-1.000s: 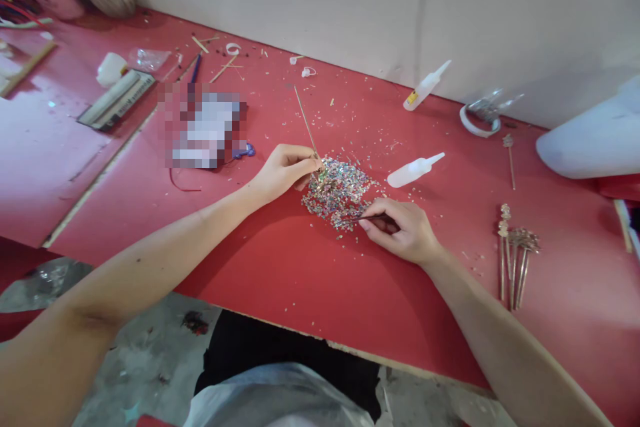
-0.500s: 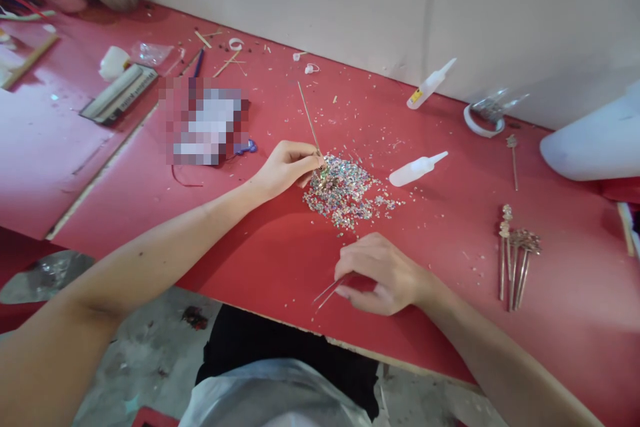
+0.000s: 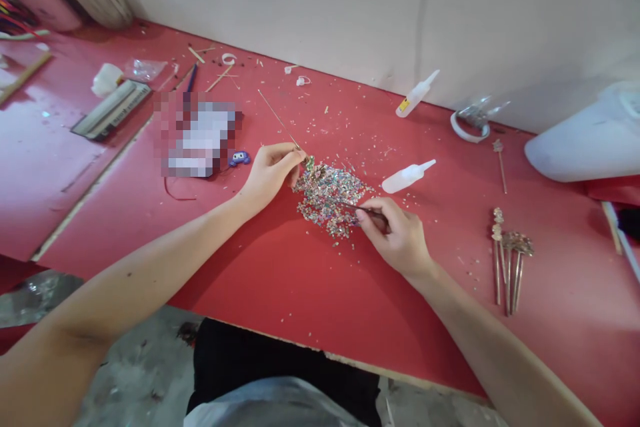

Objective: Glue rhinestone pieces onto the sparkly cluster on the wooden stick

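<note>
The person's left hand is pinched, thumb against fingers, on a thin stick whose bare end slants toward the back edge of the red table; its ornamented head is at the fingertips, above the upper left side of a pile of glittering chips. That pile lies about midway between the table's front and back edges, between the two hands. The right hand is closed around dark tweezers, which point left into the pile; whether their tips grip a chip cannot be told. Just beyond the right hand, toward the back edge, is a white bottle with a narrow nozzle, and nearer that edge a second bottle with a yellow label. Right of the right forearm, a bunch of ornamented sticks lies with heads toward the back edge, and a single stick lies farther back, near a white ring. Left of the left hand, a purple trinket sits beside a pixelated object.
</note>
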The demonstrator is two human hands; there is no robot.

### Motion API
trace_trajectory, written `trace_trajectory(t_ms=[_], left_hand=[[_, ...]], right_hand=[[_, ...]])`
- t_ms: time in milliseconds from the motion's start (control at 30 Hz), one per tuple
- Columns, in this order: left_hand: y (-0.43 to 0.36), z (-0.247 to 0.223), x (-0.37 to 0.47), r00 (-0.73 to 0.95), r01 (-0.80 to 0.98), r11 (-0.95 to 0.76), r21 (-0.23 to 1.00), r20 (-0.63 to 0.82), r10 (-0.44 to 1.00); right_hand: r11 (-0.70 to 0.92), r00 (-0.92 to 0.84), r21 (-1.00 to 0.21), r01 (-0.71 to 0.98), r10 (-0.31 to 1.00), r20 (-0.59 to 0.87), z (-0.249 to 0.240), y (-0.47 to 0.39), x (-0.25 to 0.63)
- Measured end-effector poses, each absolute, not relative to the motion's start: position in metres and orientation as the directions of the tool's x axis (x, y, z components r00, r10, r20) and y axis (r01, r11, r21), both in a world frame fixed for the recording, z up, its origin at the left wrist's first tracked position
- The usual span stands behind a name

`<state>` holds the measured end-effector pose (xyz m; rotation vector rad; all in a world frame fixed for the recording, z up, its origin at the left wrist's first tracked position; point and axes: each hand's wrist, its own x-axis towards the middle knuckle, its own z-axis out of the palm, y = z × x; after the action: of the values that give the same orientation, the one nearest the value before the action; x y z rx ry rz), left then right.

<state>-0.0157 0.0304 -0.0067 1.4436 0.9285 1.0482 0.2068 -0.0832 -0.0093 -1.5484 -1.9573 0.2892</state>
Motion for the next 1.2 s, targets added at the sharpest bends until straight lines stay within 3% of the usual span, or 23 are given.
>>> trace_trajectory(t_ms=[300, 533, 1200], left_hand=[[0.0279, -0.0022, -0.0152, 0.313, 0.026, -0.106, 0.994, 0.092, 0.945], [0.0273, -0.0024, -0.0159, 0.317, 0.036, -0.113, 0.993, 0.096, 0.944], [0.0279, -0.0024, -0.0149, 0.328, 0.053, -0.123, 0.991, 0.099, 0.939]], right_hand=[[0.254, -0.116, -0.463, 0.849, 0.945, 0.306, -0.0143, -0.0769, 0.2121], [0.211, -0.08, -0.487, 0.847, 0.958, 0.276, -0.0134, -0.0766, 0.2126], [0.257, -0.16, -0.368, 0.893, 0.948, 0.273, -0.0193, -0.0742, 0.2133]])
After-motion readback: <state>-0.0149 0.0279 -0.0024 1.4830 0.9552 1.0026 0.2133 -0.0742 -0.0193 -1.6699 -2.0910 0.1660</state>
